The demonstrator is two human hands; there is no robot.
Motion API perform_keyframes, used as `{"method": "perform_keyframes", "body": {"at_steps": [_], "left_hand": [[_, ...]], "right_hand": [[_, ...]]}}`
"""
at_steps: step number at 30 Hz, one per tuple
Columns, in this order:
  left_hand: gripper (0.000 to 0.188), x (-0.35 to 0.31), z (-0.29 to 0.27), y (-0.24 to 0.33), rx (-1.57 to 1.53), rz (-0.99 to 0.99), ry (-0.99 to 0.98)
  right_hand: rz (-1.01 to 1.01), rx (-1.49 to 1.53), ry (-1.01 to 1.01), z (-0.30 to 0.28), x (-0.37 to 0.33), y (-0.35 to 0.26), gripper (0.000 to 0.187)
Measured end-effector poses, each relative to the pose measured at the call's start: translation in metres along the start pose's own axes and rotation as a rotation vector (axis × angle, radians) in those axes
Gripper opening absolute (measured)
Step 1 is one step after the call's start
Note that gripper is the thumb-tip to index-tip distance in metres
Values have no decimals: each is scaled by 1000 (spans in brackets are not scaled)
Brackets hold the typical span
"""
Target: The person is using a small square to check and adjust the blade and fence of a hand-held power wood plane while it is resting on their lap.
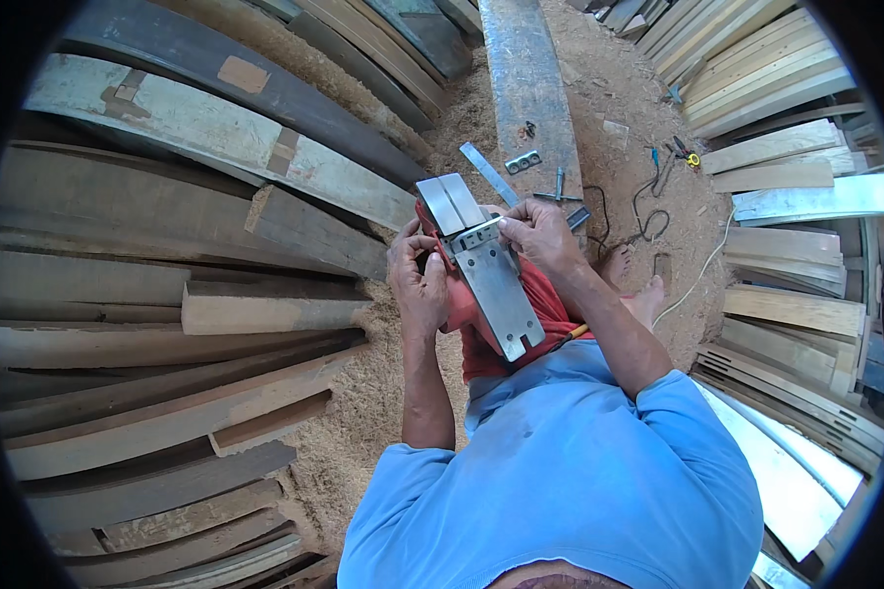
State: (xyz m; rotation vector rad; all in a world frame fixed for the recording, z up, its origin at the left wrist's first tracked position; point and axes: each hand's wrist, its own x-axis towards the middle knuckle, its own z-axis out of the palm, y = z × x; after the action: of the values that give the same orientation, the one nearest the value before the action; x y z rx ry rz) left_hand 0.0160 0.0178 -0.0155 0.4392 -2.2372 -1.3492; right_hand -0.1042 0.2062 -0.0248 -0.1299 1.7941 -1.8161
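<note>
An upturned electric hand planer (498,306) with a red body and bright metal sole plates rests across my lap. My left hand (417,278) grips its left side beside the gap between the plates, with the fingers curled around the body. At that gap lies a narrow metal bar (478,235) with holes in it. The thumb and fingers of my right hand (542,234) pinch the bar's right end. A screwdriver with a yellow handle (573,335) lies by my lap, just right of the planer's near end.
Ahead stands a worn plank bench (528,93) with a metal strip (488,174), a small metal block with holes (523,162) and a T-shaped tool (559,185). A black cord (646,214) crosses the sawdust floor. Stacked boards line the left (88,285) and right (786,250).
</note>
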Motion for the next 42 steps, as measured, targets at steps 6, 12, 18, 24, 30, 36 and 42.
{"method": "perform_keyframes", "body": {"at_steps": [6, 12, 18, 24, 30, 36, 42], "left_hand": [[21, 1, 1, 1, -154, -127, -41], [58, 6, 4, -1, -83, -243, -49], [78, 26, -3, 14, 77, -475, -237], [80, 27, -1, 21, 181, -412, -279], [75, 24, -5, 10, 200, -357, -274], [75, 23, -7, 5, 298, -385, -270], [63, 26, -10, 22, 332, -429, -285]], "right_hand": [[-146, -160, 31, 5, 1, 7, 16], [-272, -395, 63, 9, -6, 2, 17], [-305, -486, 71, 11, -9, 1, 22], [-380, -644, 22, 12, -18, -12, 25], [-466, -891, 10, 16, -24, -15, 24], [-602, -789, -36, 18, -24, -11, 22], [-610, -702, -23, 23, -12, 16, 22]]}}
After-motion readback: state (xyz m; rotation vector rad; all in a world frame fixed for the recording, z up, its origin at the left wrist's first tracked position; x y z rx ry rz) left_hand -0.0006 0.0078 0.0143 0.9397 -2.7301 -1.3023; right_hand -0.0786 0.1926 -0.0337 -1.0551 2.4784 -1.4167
